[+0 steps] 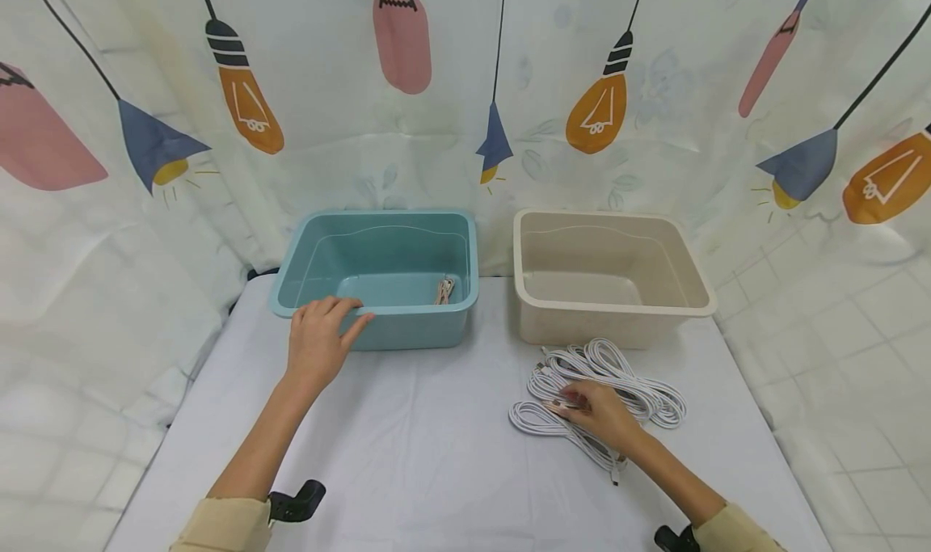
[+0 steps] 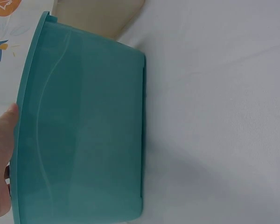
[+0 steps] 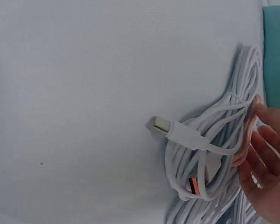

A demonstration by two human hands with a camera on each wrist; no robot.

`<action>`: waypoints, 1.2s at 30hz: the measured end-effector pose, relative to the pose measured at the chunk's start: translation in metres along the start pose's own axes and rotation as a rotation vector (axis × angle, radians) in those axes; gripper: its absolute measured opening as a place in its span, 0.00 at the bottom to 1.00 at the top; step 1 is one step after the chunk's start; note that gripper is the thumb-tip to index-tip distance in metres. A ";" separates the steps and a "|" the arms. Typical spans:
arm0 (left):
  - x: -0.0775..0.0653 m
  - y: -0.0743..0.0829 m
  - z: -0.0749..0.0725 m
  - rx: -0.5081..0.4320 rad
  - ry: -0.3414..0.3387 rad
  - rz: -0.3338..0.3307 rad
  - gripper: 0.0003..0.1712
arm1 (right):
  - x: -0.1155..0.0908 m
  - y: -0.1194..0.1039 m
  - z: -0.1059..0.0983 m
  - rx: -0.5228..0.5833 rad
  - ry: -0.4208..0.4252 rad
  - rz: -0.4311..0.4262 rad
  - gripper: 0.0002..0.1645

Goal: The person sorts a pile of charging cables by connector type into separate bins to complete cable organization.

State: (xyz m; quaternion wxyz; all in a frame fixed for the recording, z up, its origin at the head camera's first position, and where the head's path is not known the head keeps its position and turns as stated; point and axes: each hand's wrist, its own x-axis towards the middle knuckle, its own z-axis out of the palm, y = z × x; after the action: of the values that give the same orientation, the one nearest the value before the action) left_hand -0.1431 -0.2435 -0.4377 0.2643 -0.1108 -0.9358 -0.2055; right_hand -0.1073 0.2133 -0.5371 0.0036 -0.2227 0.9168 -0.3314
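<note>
At the left, my left hand [image 1: 318, 338] holds the front rim of a blue plastic bin [image 1: 396, 327]. In the left wrist view its thumb [image 2: 11, 114] lies against the outside of the rim, the fingers partly hidden behind it. A small pinkish-brown bundle [image 1: 444, 291] lies inside this bin. Over at the right, my right hand [image 1: 600, 413] pinches a thin pinkish-brown cable [image 3: 248, 130] on top of coiled white cables [image 1: 604, 364]. White USB-type plugs [image 3: 182, 134] stick out from the coils in the right wrist view. My fingers partly cover the brown cable.
A beige bin [image 1: 592, 324] stands right of the blue one, just behind the white cables. Both bins are near the back of a table with a white cloth [image 1: 436, 471]. A patterned curtain [image 1: 451, 51] hangs behind and along the sides.
</note>
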 end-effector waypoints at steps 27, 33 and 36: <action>0.000 -0.001 0.001 -0.012 0.014 0.012 0.15 | 0.004 0.003 -0.010 0.073 -0.199 -0.026 0.15; 0.000 -0.001 0.001 -0.009 0.015 0.011 0.15 | 0.007 0.000 -0.017 0.085 -0.232 -0.044 0.13; 0.001 0.000 0.002 -0.012 0.016 0.018 0.15 | 0.007 -0.002 -0.022 0.090 -0.236 -0.058 0.13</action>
State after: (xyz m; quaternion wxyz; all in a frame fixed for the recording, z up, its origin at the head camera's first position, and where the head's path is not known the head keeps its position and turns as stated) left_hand -0.1447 -0.2428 -0.4388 0.2727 -0.1192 -0.9313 -0.2098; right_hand -0.1162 0.2224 -0.5179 0.1120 -0.2864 0.8873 -0.3436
